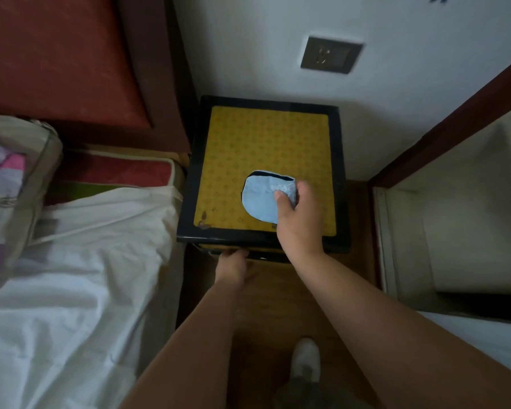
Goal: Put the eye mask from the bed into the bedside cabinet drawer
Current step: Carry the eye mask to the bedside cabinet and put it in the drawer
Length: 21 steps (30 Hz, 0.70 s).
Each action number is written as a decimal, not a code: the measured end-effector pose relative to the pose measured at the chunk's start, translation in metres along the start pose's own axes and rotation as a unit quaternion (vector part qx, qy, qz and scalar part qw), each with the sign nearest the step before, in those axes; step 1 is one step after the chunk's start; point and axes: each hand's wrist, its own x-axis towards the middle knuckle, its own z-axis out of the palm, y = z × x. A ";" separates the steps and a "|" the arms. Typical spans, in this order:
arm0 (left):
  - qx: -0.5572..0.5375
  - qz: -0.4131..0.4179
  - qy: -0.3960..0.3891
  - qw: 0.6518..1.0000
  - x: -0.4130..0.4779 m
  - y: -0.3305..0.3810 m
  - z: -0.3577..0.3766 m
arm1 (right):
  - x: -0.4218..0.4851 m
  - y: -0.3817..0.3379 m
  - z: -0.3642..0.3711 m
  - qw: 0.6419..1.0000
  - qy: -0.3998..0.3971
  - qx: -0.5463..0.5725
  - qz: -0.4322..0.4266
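The eye mask (260, 199) is light blue with a black edge and is bunched up over the yellow top of the bedside cabinet (239, 149). My right hand (300, 219) grips its right side from above. Lower down, my left hand (232, 265) reaches the front of the cabinet at the drawer (263, 255), fingers curled against its upper edge. Only a thin strip of the drawer front shows below the black cabinet rim, and its handle is hidden.
The bed with a white sheet (71, 276) and a folded quilt in a clear bag (9, 184) lies to the left. A red padded headboard (59, 54) stands behind it. A wall socket (331, 54) sits above the cabinet. A wooden door frame (443, 125) runs at right. My shoe (306, 360) rests on the wood floor.
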 end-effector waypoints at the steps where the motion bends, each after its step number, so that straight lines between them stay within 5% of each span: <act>1: -0.038 -0.014 0.003 0.999 0.008 -0.001 0.002 | 0.003 0.003 0.001 1.000 0.002 0.001 0.001; 8: -0.241 -0.073 0.020 0.967 0.020 -0.003 0.016 | 0.011 0.010 0.001 1.000 0.007 0.002 0.007; 21: -0.285 -0.065 0.037 0.956 0.031 -0.018 0.021 | -0.001 0.021 -0.002 0.999 -0.022 0.028 0.005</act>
